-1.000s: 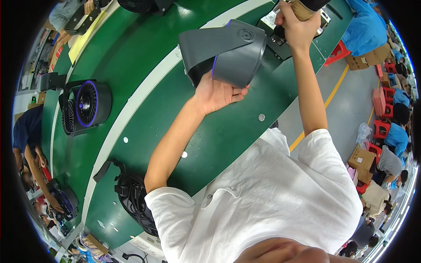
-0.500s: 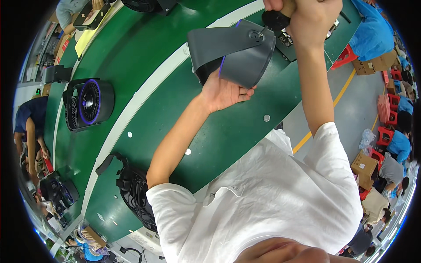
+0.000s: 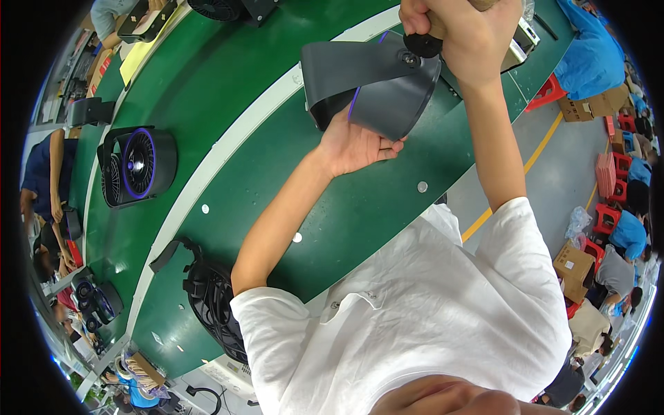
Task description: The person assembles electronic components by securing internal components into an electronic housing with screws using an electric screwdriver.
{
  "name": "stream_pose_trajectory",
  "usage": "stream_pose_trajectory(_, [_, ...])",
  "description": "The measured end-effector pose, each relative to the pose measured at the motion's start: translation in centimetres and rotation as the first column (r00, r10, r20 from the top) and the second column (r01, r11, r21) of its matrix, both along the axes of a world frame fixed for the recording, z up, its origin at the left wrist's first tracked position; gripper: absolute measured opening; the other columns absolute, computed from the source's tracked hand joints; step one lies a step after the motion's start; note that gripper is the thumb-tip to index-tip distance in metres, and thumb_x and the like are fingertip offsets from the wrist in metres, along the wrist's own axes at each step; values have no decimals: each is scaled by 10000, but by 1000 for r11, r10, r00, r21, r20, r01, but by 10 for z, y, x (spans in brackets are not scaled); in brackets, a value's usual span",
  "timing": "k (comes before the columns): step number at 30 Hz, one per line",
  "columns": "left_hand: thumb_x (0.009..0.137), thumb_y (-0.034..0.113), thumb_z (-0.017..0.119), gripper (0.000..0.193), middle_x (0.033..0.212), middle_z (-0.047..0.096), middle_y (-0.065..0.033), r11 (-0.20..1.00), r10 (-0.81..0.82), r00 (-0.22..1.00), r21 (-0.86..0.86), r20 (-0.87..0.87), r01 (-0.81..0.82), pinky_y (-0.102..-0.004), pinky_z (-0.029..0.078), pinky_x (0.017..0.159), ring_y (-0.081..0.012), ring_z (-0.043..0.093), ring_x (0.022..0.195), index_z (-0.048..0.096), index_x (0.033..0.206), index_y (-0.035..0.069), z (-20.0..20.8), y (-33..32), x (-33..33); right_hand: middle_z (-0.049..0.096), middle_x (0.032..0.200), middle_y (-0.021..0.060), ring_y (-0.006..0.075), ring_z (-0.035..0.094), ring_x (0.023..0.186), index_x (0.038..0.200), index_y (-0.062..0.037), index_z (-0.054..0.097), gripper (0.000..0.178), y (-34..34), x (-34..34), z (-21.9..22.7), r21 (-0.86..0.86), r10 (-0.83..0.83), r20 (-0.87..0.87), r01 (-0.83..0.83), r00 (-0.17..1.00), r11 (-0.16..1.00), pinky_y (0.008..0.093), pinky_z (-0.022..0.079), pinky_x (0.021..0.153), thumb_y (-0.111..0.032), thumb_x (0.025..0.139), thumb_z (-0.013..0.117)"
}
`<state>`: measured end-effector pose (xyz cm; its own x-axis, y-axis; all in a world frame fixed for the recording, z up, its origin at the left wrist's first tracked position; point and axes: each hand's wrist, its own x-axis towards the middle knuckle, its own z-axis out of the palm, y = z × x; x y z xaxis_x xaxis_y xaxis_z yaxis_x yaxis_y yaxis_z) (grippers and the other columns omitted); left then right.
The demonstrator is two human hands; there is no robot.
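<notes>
A dark grey fan (image 3: 398, 97) with a purple ring and a broad U-shaped bracket (image 3: 339, 66) is tilted above the green bench. My left hand (image 3: 353, 146) cups its housing from below, the fingers curled along the lower edge. At the top, my right hand (image 3: 477, 41) is closed round a power screwdriver (image 3: 423, 45) with a black nose and tan body, partly cut off by the frame. The nose is up against the round pivot (image 3: 410, 59) on the bracket's side. I cannot make out the bit or screw there.
Another fan (image 3: 149, 162) stands on the bench's left section beyond a white strip (image 3: 228, 131). A black strapped item (image 3: 211, 301) lies near my left elbow. A pale metal box (image 3: 520, 47) is behind my right hand. Co-workers sit at left, with cartons (image 3: 574, 268) and red stools at right.
My right hand has shifted left and brought the screwdriver's nose close to the pivot, covering the bit that showed before. The fan has moved slightly right in my left hand.
</notes>
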<state>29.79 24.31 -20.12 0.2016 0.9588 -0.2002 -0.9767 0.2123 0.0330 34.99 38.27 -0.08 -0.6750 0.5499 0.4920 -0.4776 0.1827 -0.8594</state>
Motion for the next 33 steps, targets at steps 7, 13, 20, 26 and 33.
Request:
stream_pose_trajectory(7, [1059, 526, 425, 668, 1347, 566, -280, 972, 36, 988, -223, -150, -69, -533, 534, 1038, -419, 661, 1091, 489, 1410, -39, 33, -6, -33, 571, 697, 48, 120, 525, 480, 1419, 17, 433, 576, 14, 13, -24, -107, -67, -199, 46, 978, 993, 256, 427, 463, 35, 891, 663])
stream_pose_trajectory(13, [1067, 502, 412, 654, 1400, 565, -248, 899, -296, 227, -351, -928, -261, -524, 579, 983, -394, 652, 1180, 473, 1450, -24, 75, -66, -166, 542, 694, 66, 153, 523, 504, 1453, 59, 404, 595, 54, 48, -93, -85, -115, -141, 103, 983, 991, 316, 461, 485, 63, 914, 655])
stream_pose_trajectory(20, [1030, 444, 468, 577, 1342, 631, -199, 570, -294, 127, -281, -947, -772, -473, 591, 901, -335, 685, 1121, 509, 1444, 45, 101, -187, -310, 585, 759, 51, 116, 535, 528, 1464, 13, 439, 607, 55, 62, -150, -114, -184, 139, 201, 973, 973, 265, 446, 500, 40, 908, 683])
stream_pose_trajectory(26, [922, 339, 692, 620, 1267, 673, -186, 701, -655, -756, 363, -14, -614, -451, 514, 1014, -348, 633, 1213, 509, 1421, 21, 132, -158, -373, 609, 779, 50, 106, 542, 534, 1435, 18, 472, 575, 47, 59, -154, -86, -168, 209, 190, 963, 978, 248, 445, 507, 35, 903, 690])
stream_pose_trajectory(33, [800, 34, 745, 549, 1303, 588, -232, 793, -224, -928, 499, -296, -350, -461, 487, 1030, -395, 567, 1242, 634, 1334, 91, 97, -25, -361, 615, 786, 64, 110, 559, 547, 1431, 22, 457, 576, 49, 58, -165, -82, -201, 138, 214, 970, 973, 249, 445, 508, 43, 906, 691])
